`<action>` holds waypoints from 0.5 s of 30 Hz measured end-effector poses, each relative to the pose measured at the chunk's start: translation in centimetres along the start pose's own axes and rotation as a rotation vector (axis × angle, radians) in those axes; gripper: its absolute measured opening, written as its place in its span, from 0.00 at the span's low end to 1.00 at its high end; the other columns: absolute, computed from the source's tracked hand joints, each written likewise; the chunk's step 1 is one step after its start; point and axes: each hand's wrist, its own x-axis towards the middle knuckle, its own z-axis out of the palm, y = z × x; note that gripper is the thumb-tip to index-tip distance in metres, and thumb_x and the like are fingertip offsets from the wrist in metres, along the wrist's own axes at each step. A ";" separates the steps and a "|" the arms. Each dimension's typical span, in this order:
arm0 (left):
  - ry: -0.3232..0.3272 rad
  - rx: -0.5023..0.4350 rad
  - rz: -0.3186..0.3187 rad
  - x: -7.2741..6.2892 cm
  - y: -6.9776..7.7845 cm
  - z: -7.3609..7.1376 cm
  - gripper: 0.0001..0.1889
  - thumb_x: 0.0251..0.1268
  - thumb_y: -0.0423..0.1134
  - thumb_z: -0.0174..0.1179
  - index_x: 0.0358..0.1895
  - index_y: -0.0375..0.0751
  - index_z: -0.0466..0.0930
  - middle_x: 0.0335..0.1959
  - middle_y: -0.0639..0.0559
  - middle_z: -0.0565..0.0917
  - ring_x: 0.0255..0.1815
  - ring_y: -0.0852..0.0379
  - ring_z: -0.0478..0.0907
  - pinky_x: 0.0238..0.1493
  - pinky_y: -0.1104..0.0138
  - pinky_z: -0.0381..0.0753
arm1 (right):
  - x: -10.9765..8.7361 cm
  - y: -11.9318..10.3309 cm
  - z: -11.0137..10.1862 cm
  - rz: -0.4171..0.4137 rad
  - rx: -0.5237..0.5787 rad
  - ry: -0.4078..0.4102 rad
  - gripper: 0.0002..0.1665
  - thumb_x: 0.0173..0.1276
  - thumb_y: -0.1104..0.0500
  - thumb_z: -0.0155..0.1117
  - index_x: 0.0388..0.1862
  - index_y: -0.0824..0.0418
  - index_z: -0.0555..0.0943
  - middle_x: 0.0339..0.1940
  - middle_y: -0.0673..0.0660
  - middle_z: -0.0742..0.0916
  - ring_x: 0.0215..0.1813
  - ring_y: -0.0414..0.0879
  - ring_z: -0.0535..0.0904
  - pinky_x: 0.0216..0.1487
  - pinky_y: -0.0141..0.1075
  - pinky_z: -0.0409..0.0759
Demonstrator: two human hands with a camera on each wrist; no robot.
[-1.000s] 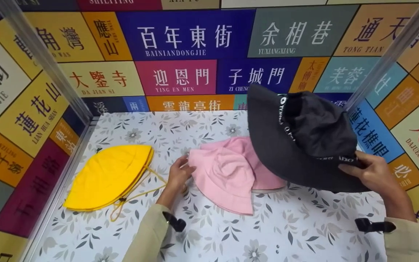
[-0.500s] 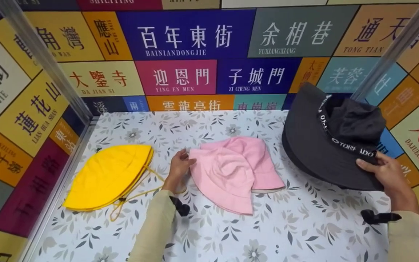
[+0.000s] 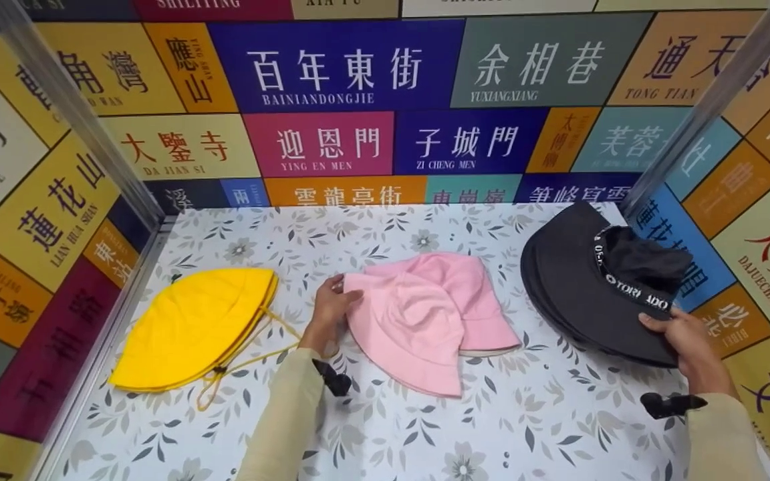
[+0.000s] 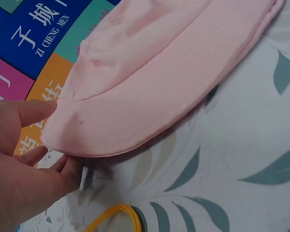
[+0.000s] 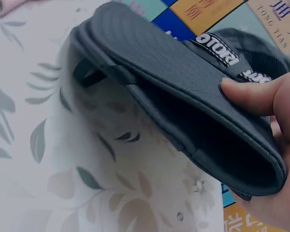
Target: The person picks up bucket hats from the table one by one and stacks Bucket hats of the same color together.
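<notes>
My right hand (image 3: 686,341) grips the brim of a black bucket hat (image 3: 609,294) folded flat, at the right of the head view. Its thumb lies over the brim and the other fingers are below, while a band with white lettering rings the crown (image 5: 217,50). At the middle lies a light pink bucket hat (image 3: 412,321), its left brim corner pinched by my left hand (image 3: 331,310). The left wrist view shows that thumb on the pink brim (image 4: 135,113) with fingers under its edge. A second pink hat (image 3: 485,300) lies partly beneath the first.
A yellow bucket hat (image 3: 191,331) with a yellow cord (image 3: 251,361) lies at the left; the cord reaches close to my left wrist. The table (image 3: 385,434) has a leaf-patterned white cover. Walls of coloured sign panels (image 3: 331,67) enclose the back and both sides.
The right hand has carried the black hat rightward off the pink hats, then lowered it at the table's right side. The left hand has stayed at the pink hat's corner.
</notes>
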 end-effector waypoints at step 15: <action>-0.022 0.083 0.006 -0.5 -0.9 -0.3 0.36 0.59 0.33 0.60 0.72 0.27 0.62 0.70 0.29 0.70 0.69 0.37 0.71 0.73 0.53 0.70 | 1.5 3.4 1.2 0.099 -0.383 0.120 0.57 0.72 0.36 0.54 0.79 0.67 0.37 0.79 0.75 0.40 0.81 0.72 0.40 0.80 0.60 0.46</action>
